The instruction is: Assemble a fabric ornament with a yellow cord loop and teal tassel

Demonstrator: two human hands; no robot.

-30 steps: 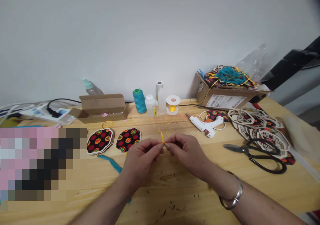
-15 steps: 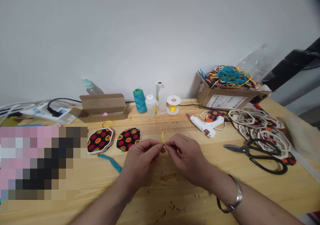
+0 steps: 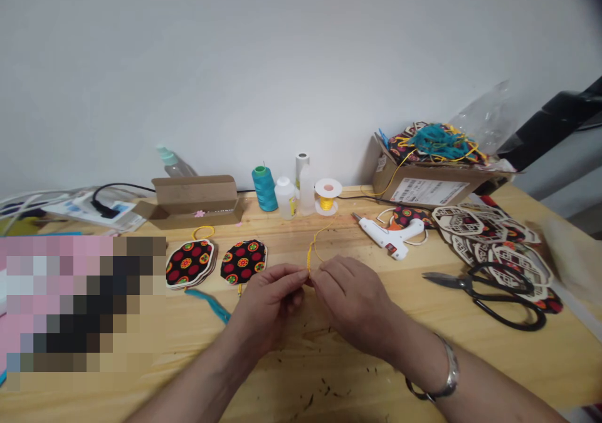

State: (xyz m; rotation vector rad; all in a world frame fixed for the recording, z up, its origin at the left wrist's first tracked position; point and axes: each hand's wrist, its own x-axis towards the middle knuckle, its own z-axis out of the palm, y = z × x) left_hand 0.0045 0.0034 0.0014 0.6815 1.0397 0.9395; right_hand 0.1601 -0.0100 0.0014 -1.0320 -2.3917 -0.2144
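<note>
Cord (image 3: 309, 258): a yellow, knotted or plaited-looking length rising from your fingertips, on your side of the spool (image 3: 326, 203) and a little left of it.
Strand (image 3: 315, 242): a thin yellow line that curves down from near the spool to your right hand (image 3: 353, 294), loose rather than taut.
Knotting: you seem to be partway through working the cord, forming or tightening a knot at its lower end.
Next pull: probably calls for a steady left pinch while your right fingertips draw the strand snug; too hard a tug could bunch the knots.
Left fingers: thumb and forefinger of your left hand (image 3: 276, 294) are together, clamped on the cord's lower end; the others curl beneath.
Right fingers: bunched together and pinching at the same spot, the exact tips hidden.
Wrists: both forearms angle inward from your side of the table (image 3: 329, 379), hands meeting below the spool, backs up, the right one arched more.
Scissors (image 3: 463, 283): well right of the spool and nearer you, apart from both hands.
</note>
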